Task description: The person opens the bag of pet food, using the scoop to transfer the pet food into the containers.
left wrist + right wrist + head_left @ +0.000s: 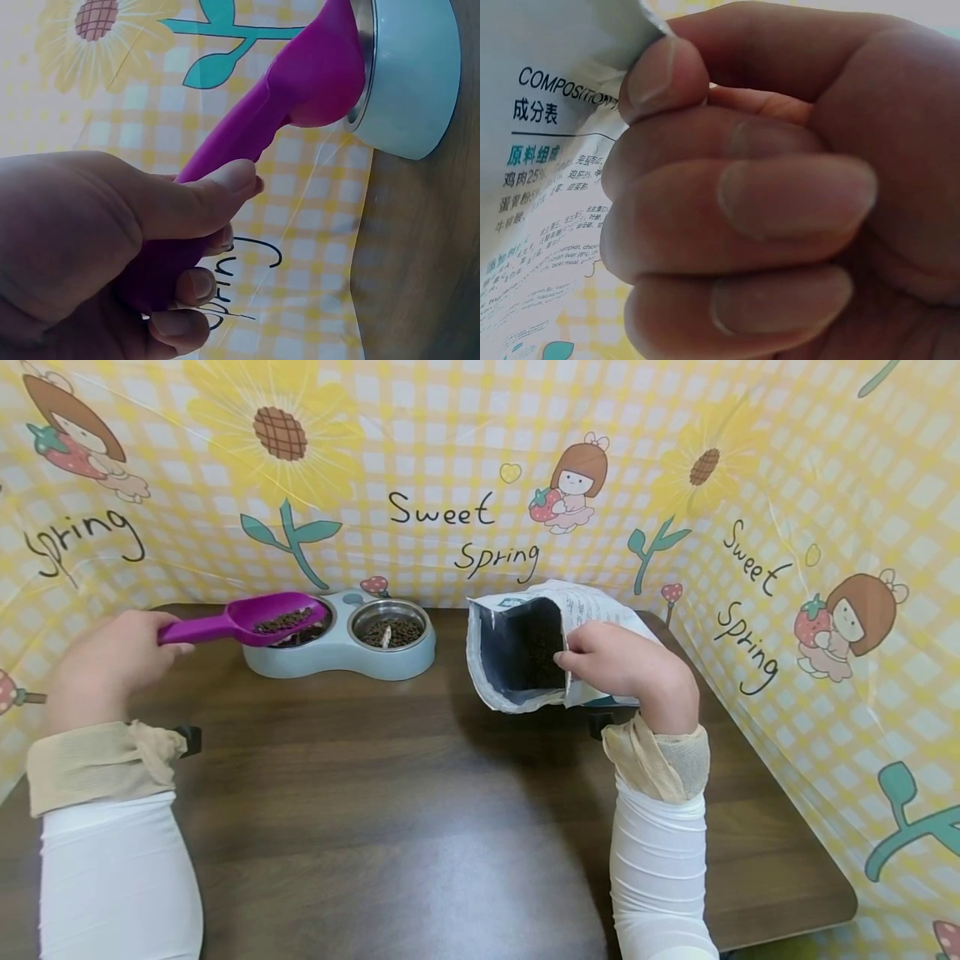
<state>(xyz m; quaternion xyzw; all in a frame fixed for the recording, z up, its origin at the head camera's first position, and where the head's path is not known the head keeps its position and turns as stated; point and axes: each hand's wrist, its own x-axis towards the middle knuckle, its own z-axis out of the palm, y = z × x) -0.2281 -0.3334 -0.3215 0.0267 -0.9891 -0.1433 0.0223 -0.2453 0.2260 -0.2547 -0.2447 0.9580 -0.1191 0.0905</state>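
My left hand (112,664) grips the handle of a magenta scoop (217,625), its fingers wrapped round it in the left wrist view. Brown kibble (285,621) lies in the scoop, which is over the left bowl of a pale blue double pet feeder (341,658). Kibble also sits in the right steel bowl (390,610), with a small whitish piece on top. My right hand (630,664) pinches the edge of a white food bag (592,602). The bag's mouth gapes toward me, with dark kibble inside. Printed ingredient text (536,112) shows in the right wrist view.
A brown wooden table (360,827) carries the feeder and the bag near its back edge. Behind and at the sides hangs a yellow checked cloth (435,435) with flowers and cartoon figures. The table's rounded corner (840,902) lies at the front right.
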